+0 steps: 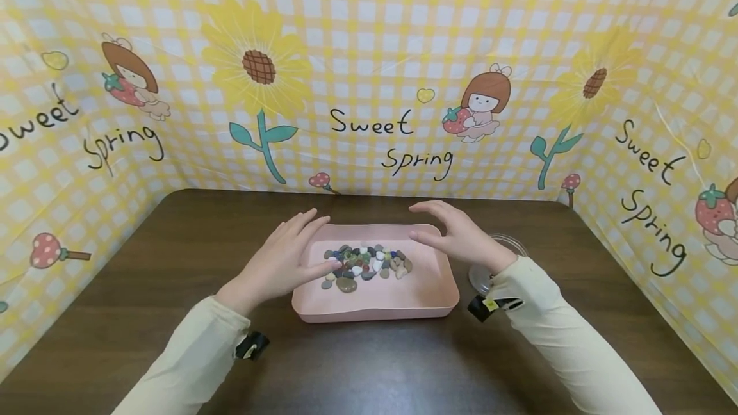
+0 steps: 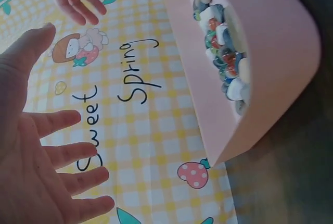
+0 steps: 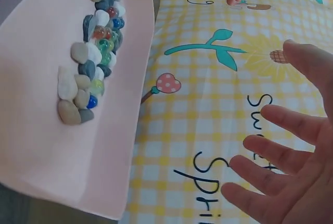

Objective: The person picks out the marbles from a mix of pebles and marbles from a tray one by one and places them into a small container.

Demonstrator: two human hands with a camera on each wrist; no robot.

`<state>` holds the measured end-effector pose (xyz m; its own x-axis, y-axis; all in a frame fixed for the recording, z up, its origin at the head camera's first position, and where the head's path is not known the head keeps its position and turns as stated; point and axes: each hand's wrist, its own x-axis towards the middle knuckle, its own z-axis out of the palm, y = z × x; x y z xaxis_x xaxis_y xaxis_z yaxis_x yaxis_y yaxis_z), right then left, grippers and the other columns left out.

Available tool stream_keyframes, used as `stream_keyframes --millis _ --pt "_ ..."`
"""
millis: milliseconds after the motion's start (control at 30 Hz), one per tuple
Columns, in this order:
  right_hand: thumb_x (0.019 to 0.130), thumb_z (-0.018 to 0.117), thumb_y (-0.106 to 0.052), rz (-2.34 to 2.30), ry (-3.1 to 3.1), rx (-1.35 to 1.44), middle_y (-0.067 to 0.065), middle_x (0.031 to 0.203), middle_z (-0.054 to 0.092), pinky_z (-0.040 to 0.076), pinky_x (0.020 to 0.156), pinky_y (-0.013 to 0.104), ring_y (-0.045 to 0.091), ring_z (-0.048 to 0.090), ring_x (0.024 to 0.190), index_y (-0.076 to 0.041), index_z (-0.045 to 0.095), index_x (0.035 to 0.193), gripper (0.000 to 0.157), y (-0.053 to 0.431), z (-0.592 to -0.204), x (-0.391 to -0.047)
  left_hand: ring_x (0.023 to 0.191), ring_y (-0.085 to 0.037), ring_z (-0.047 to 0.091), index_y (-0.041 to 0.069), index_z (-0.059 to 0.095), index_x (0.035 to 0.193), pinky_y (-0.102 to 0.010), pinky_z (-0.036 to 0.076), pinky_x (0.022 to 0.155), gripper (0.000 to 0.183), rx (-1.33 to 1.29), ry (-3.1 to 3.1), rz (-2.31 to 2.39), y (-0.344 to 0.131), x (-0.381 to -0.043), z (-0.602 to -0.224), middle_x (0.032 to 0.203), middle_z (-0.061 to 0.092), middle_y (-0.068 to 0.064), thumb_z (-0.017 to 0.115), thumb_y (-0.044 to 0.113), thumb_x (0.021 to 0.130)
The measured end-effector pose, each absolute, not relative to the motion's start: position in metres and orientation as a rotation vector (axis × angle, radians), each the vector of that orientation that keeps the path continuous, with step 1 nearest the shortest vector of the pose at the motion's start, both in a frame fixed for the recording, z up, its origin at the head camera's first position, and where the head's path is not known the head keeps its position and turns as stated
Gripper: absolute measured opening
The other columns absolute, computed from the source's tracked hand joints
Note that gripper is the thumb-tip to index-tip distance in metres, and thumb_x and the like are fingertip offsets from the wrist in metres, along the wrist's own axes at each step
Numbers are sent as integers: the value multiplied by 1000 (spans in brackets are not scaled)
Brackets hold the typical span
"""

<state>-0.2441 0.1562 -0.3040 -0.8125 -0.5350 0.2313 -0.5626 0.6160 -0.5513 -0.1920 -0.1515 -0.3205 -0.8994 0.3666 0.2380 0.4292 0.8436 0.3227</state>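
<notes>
Pink plastic-looking tray, one, lower centre of the head view, holding one cluster of pebbles and glass marbles, too overlapped to count. Two hands, left and right, hover at its left and upper right, fingers spread. One clear round container, lower right, sits partly behind the right wrist.

Your head camera high, facing forward and down over all the pink tray, your left wrist camera near its left end, your right wrist camera near its right, both views rolled sideways, facing the checked cloth, sharing the pebbles.
</notes>
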Motion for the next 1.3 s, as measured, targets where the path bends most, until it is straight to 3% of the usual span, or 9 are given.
stream_keyframes --millis 267,533,800,1000,1300 --pt "89 63 -26 1243 -2785 879 9 130 56 35 108 47 30 45 129 -9 56 125 40 150 -315 -257 134 -40 35 9 39 140 -60 26 108 78 -656 -2890 -492 -153 -186 -335 146 37 -21 63 54 81" --pt "89 63 -25 1326 -2821 860 13 136 52 34 108 49 31 44 132 -9 61 120 35 140 -328 -271 132 -46 35 7 44 137 -59 27 107 78 -614 -2980 -472 -155 -180 -348 145 35 -25 64 55 80" --pt "89 63 -26 1442 -2881 779 11 132 56 36 108 46 31 44 131 -9 62 118 33 131 -337 -282 130 -48 37 4 46 135 -59 29 106 77 -618 -2987 -376 -156 -175 -361 144 36 -28 61 57 81" --pt "89 62 -31 1454 -2949 679 8 137 52 34 109 46 30 42 133 -13 63 118 34 127 -338 -285 130 -49 36 3 46 135 -60 29 105 80 -624 -3003 -338 -158 -172 -367 146 35 -27 56 62 81" --pt "88 63 -31 1501 -2992 672 6 126 61 41 103 43 25 54 121 -15 63 117 33 122 -342 -295 129 -49 38 0 46 132 -60 31 104 81 -618 -3014 -334 -160 -171 -375 142 37 -30 55 62 82"
